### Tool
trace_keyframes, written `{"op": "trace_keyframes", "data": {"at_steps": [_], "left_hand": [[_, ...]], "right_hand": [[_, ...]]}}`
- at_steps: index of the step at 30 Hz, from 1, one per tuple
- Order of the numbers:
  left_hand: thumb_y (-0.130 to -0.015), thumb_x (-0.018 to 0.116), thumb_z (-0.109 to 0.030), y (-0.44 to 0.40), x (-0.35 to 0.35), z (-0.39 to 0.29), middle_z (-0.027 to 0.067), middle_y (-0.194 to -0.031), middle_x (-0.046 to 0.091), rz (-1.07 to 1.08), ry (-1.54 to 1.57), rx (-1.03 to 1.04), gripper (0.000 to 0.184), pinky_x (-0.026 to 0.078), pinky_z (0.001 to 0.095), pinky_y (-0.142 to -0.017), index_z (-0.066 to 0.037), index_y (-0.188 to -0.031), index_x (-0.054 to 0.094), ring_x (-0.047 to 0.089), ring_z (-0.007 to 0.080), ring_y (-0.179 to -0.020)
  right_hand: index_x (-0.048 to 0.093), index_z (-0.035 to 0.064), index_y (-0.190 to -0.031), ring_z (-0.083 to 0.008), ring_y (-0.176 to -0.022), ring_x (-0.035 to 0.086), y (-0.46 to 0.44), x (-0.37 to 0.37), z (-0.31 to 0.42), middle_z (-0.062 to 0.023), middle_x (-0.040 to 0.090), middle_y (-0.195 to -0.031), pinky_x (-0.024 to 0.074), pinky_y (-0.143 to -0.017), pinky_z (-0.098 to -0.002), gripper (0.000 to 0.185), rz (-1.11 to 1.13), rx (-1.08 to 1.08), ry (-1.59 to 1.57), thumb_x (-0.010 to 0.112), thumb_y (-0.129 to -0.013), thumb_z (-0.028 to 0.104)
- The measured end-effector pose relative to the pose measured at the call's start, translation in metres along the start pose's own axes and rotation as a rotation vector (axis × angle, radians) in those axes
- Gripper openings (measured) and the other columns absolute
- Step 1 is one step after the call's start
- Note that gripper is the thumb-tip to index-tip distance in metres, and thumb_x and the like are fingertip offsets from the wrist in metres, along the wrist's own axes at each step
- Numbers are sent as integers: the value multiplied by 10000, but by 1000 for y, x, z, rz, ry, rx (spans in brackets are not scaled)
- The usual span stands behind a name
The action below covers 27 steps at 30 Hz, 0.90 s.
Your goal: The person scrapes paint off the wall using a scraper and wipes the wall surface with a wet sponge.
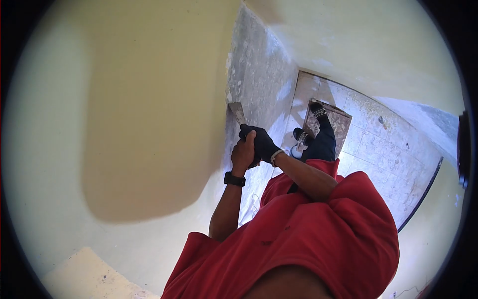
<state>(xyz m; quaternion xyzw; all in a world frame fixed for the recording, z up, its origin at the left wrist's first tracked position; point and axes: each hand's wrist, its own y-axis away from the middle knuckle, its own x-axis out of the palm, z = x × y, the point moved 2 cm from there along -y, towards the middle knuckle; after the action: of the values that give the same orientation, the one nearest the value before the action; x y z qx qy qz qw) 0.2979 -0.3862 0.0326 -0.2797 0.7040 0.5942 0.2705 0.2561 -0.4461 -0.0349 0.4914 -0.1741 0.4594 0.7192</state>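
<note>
A paint scraper presses its flat metal blade to the wall edge, where pale yellow paint meets a stripped grey patch. My right hand, in a black glove, is closed around the scraper's handle. Bare and with a black watch at the wrist, my left hand is closed at the same handle, pressed against the gloved hand. The handle is mostly hidden by both hands. Yellow painted wall spreads to the left of the blade, partly in shadow.
My feet stand on a worn brown-edged platform above a tiled floor with flakes on it. Another wall rises beyond the floor. A dark strip runs along the right side. A patched area shows at lower left.
</note>
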Motion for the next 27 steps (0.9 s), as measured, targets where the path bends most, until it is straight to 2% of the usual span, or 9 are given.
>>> {"op": "trace_keyframes", "data": {"at_steps": [2,3,10,12,13,16,20,24,27], "left_hand": [[-855,265,-679,3,-8,-9,267,-1083,623,-57,108,29,818,430,454,-898,15,-1094,626,585,414,-1044],[-868,332,-635,-2,-8,-6,256,-1064,633,-29,146,-82,751,427,386,-893,25,-1090,613,596,360,-1039],[-863,253,-671,-11,11,11,270,-1090,618,-73,56,46,810,425,453,-909,10,-1091,625,565,416,-1076],[-874,250,-654,-9,-1,3,263,-1093,620,-82,104,115,773,421,449,-917,-19,-1101,627,561,416,-1081],[-892,238,-630,-8,-5,-2,259,-1106,613,-21,88,45,732,411,457,-927,-46,-1105,625,552,424,-1089],[-903,235,-614,-6,10,5,258,-1123,606,-34,60,14,709,400,462,-937,-57,-1114,619,542,428,-1097],[-902,228,-619,-5,5,1,255,-1137,601,-38,86,22,717,394,460,-946,-62,-1144,610,538,431,-1101],[-897,222,-627,-2,2,-4,253,-1140,600,-38,69,75,727,392,462,-948,-63,-1152,605,541,429,-1099],[-881,233,-645,-8,23,6,249,-1137,604,-52,103,66,739,395,465,-943,-70,-1171,597,547,428,-1090]], "right_hand": [[557,52,-862,-93,-680,498,-23,-8,-14,17,553,-738,443,-617,-284,215,93,-351,451,540,-929,256],[545,44,-884,-105,-669,498,-4,2,11,16,541,-728,444,-632,-314,210,122,-158,275,553,-906,253],[561,56,-810,-69,-644,459,-11,-6,-9,41,527,-700,428,-574,-291,351,-25,-153,127,476,-976,354],[572,45,-829,-78,-662,484,-16,-3,1,32,541,-722,438,-587,-288,341,25,-527,763,484,-972,341],[595,41,-850,-87,-675,489,-20,-4,-4,20,561,-743,442,-603,-292,332,56,-431,420,497,-964,337],[608,45,-857,-88,-682,487,-4,-8,-6,16,574,-764,443,-617,-288,315,-15,-238,265,507,-956,327],[604,15,-869,-110,-720,518,-11,-14,-5,0,592,-790,453,-658,-296,352,-8,-325,557,502,-958,340],[619,0,-879,-208,-721,600,-16,-11,-7,-129,657,-790,461,-673,-353,371,-70,-293,422,504,-924,350],[619,1,-887,-214,-725,601,-5,-19,-5,-139,658,-805,463,-675,-348,359,-45,-161,292,508,-920,341]]}}
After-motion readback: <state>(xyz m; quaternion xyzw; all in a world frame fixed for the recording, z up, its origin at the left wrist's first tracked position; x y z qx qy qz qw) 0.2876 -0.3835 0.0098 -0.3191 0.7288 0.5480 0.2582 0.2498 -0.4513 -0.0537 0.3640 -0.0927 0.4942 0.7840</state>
